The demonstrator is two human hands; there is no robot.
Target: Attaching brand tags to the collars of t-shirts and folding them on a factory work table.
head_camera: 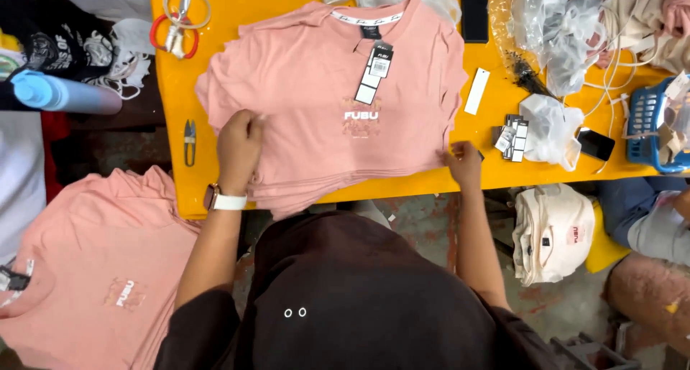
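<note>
Pink cotton fills the middle of the head view: a stack of pink T-shirts (338, 111) lies flat on a yellow table (237, 11), collar toward the far edge, with black-and-white hang tags (375, 74) lying on the top shirt's chest. The left hand (238, 146), a white-strapped watch (223, 200) on its wrist, rests on the near left part of the stack with fingers curled down, gripping the fabric. The right hand (464, 165) pinches the near right corner of the stack at the table edge.

Left of the stack, small thread snips (190, 140) lie on the table, and scissors with red and white handles (180, 21) sit at the far left. To the right are a loose white tag (477, 90), a bundle of tags (512, 134), clear plastic bags (553, 32) and a blue basket (647, 126). Below the table on the near left, another pile of pink shirts (93, 269) lies spread out; on the right sits a folded cream garment (553, 230).
</note>
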